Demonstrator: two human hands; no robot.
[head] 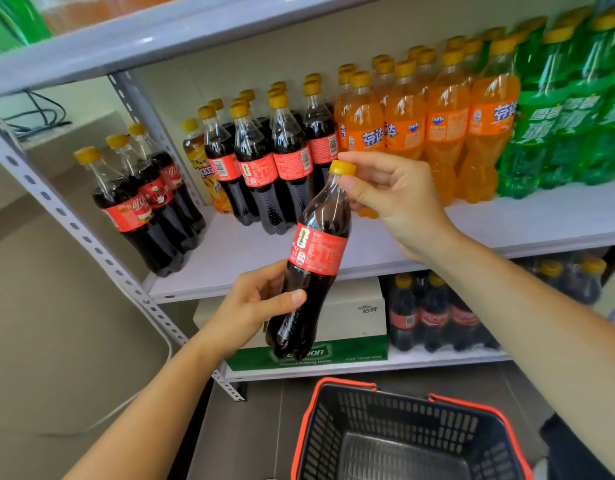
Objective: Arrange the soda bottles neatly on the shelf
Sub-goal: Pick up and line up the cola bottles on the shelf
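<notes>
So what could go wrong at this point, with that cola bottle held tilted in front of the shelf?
The right hand only pinches the cap of the cola bottle. If the left hand lower down lets go, the bottle might slip and drop toward the basket. Pushing it into place could also topple the tightly packed cola row on the shelf.

Black basket [385, 414] w/ red rim at btm, green-white water carton [354, 313] just above it, dark cables [56, 123] far off, top left.
</notes>
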